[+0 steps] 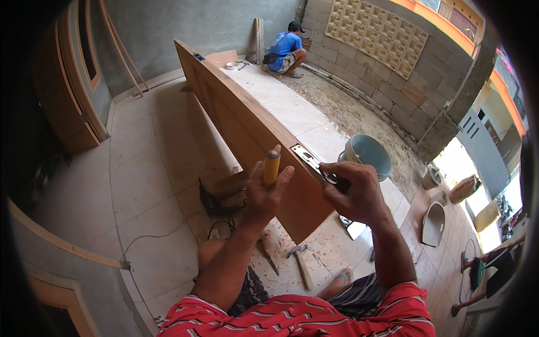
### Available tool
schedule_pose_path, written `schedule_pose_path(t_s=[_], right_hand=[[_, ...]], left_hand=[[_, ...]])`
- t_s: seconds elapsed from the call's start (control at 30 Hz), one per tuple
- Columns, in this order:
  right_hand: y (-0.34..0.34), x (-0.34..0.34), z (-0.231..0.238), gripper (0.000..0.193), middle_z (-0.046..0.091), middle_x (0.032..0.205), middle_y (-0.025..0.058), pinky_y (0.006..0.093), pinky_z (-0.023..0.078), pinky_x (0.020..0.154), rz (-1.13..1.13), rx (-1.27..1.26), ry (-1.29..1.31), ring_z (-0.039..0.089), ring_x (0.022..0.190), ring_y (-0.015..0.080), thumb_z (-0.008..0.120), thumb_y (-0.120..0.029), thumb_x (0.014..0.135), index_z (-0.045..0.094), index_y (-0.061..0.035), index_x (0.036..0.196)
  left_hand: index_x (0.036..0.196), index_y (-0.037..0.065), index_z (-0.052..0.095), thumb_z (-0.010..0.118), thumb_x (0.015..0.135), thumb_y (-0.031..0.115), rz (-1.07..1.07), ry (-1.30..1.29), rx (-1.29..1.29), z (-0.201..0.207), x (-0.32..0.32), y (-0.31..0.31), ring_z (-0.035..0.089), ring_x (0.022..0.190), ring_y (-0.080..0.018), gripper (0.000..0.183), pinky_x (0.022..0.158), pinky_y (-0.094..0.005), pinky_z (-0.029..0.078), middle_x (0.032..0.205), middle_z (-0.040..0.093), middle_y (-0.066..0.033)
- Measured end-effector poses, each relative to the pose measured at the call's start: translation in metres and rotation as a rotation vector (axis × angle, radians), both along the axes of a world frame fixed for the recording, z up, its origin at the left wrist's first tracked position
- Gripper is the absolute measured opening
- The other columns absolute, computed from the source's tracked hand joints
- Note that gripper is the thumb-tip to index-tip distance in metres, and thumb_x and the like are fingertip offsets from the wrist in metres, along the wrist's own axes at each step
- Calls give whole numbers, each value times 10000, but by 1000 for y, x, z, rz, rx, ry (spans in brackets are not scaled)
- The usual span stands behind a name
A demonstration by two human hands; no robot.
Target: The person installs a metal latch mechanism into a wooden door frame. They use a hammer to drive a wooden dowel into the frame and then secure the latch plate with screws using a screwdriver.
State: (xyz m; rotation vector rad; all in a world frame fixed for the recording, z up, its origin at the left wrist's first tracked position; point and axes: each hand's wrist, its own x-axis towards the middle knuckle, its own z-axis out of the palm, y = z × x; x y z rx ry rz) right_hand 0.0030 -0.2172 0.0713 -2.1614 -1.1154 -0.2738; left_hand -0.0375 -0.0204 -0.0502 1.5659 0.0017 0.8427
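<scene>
A brown wooden door panel (pixel 247 126) stands on its long edge, stretching from in front of me toward the far wall. My left hand (pixel 261 195) is closed around an upright yellow handle (pixel 272 170) with a metal-capped end, beside the door's near end. The tool's working end is hidden, so its kind is unclear. On the door's upper edge lies a silver metal plate (pixel 304 156), which looks like a hinge. My right hand (pixel 358 185) is closed at its near end, with fingertips pinched on metal there; the fingers partly cover it. Farther along that edge sits a small dark metal fitting (pixel 199 57).
Wood shavings surround a hammer (pixel 302 267) and a pointed tool (pixel 268 257) on the tiles. A corded power tool (pixel 210 199) lies left of the door. A bucket (pixel 368 154) stands to the right. Another person (pixel 286 48) squats by the far wall.
</scene>
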Motion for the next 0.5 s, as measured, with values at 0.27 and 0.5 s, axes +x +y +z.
schedule_pose_path(t_s=[0.27,0.5], right_hand=[[3,2,3,352,711,813,175,337,537,657,0,-54,-29,684,665,238,696,-68,786,766,32,1117],[0,9,-3,314,722,842,143,396,554,698,29,-53,-94,710,709,296,733,-215,854,788,-30,1102]], left_hand=[[1497,-54,502,741,995,276,-124,-40,-217,6,12,-4,548,1057,-108,646,946,-268,463,1090,596,-34],[1503,-39,377,816,932,283,-14,-80,-190,15,43,-20,575,1115,-177,789,958,-327,508,1256,553,-125]])
